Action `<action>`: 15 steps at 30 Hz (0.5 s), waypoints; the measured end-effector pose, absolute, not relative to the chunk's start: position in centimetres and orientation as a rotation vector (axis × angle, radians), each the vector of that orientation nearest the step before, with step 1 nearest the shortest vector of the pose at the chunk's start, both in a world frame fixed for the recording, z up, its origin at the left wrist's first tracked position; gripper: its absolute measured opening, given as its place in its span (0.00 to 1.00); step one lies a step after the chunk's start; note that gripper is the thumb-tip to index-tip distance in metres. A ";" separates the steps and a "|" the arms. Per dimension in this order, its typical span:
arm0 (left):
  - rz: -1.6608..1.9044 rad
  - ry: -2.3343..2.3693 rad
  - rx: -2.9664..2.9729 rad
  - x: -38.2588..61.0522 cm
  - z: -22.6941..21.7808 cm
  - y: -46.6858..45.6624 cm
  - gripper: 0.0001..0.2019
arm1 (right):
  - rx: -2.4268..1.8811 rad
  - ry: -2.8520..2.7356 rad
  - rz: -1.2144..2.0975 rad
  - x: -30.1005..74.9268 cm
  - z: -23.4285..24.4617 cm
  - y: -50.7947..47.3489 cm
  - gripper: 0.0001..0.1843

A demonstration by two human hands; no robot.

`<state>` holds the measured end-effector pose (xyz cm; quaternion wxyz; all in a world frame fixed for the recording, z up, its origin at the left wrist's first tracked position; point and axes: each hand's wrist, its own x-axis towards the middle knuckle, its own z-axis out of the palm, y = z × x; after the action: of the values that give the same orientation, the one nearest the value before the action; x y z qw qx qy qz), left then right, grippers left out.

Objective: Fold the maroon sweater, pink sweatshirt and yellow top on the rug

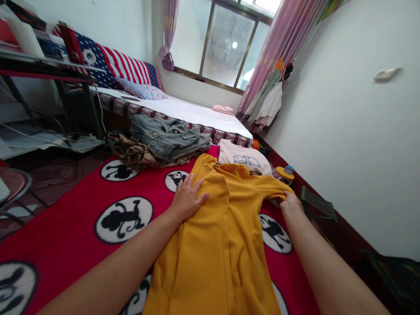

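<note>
A mustard-yellow coat (210,245) lies spread out on a red blanket (75,232) patterned with black monkey figures in white circles. My left hand (187,197) rests open on the coat's left shoulder area, fingers spread over the cloth. At the right, my right hand (291,204) is closed around the end of the coat's right sleeve, which stretches out sideways. Just beyond the collar lies a pale pink shirt (243,153) with a smiley-face print. The coat's left sleeve cannot be made out.
Folded denim clothes (167,135) sit on patterned brown cloth (131,151) at the blanket's far left. Behind stands a bed (183,109) with pillows. A desk (49,72) is at the left, a green stool (318,204) by the right wall. Clothes (269,103) hang near the curtain.
</note>
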<state>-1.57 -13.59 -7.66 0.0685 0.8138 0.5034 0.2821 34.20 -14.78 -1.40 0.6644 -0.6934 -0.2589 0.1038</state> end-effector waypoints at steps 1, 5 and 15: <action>0.901 1.494 2.454 -1.6 -7.6 -13.6 0.27 | -1.567 -0.571 0.193 33.7 -0.6 -14.4 0.14; 1.171 1.381 2.383 -2.0 -7.3 -13.4 0.25 | -1.488 -0.710 0.132 28.8 2.7 -13.2 0.25; 1.402 1.359 2.313 -2.7 -7.0 -13.4 0.21 | -1.613 -1.798 0.359 22.2 -1.3 -26.1 0.16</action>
<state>-2.73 -13.36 -6.96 0.0574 0.7628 0.4483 0.4624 22.17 -26.11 -1.31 0.3428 -0.6207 -0.6916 0.1380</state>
